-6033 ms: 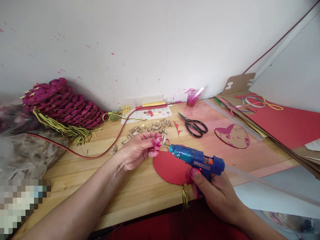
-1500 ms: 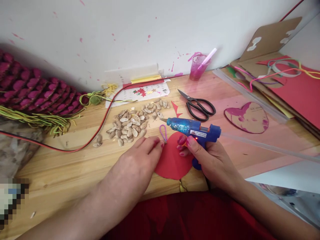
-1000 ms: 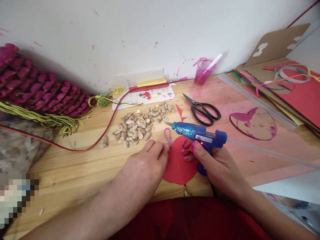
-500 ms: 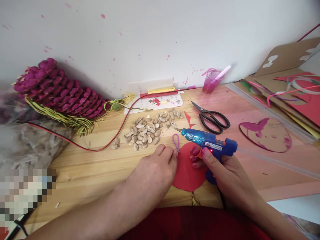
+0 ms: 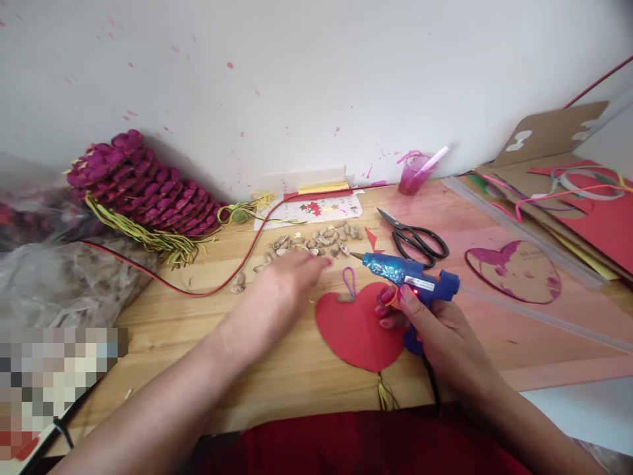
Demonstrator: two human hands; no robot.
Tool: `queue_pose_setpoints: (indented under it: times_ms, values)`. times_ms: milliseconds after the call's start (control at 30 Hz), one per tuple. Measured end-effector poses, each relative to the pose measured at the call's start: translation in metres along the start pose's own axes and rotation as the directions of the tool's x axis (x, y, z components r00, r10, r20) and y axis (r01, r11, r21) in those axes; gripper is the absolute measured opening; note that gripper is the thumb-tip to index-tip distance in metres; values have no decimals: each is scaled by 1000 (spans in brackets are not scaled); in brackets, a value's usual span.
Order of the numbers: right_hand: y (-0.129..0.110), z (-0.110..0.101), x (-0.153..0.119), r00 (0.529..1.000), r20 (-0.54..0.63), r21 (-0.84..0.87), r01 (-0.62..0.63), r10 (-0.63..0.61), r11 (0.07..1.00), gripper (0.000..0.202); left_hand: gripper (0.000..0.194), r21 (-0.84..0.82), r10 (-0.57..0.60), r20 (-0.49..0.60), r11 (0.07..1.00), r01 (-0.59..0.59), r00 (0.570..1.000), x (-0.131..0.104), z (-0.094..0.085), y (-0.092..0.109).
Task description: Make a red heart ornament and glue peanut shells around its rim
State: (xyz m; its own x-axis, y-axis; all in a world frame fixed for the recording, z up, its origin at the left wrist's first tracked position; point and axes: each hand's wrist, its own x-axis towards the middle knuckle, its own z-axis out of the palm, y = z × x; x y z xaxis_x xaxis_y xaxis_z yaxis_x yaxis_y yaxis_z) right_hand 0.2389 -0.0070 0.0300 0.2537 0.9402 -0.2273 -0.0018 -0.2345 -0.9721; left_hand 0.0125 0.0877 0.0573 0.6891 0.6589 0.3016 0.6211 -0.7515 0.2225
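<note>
The blurred left hand (image 5: 281,285) hides some peanut shells (image 5: 326,240); I cannot tell its grip. The right hand (image 5: 435,323) grips a glue gun (image 5: 395,267), partly covering its handle (image 5: 412,343) and the near red heart (image 5: 351,330).

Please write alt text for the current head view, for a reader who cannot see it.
A person's right-hand grip holds a blue glue gun near a red heart on a wooden table. The left-hand grip, blurred, is by peanut shells; black scissors lie behind the gun.
</note>
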Motion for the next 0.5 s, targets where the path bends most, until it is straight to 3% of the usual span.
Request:
queue_pose_setpoints:
  times_ms: [67, 167, 300, 500]
  values:
    - [2, -1, 0, 1000, 9, 20, 3, -3, 1000, 48, 35, 51, -59, -99, 997, 64, 993, 4, 1, -22]
    - [4, -2, 1, 1000, 23, 37, 11, -12, 999, 46, 36, 75, 1, -67, 997, 4, 998, 11, 6, -42]
    - [5, -1, 3, 999, 40, 66, 19, -21, 998, 45, 37, 65, 69, 8, 996, -69, 998, 19, 17, -45]
    - [2, 2, 5, 998, 52, 206, -31, 21, 978, 43, 34, 99, 16, -8, 995, -15, 1000, 23, 20, -49]
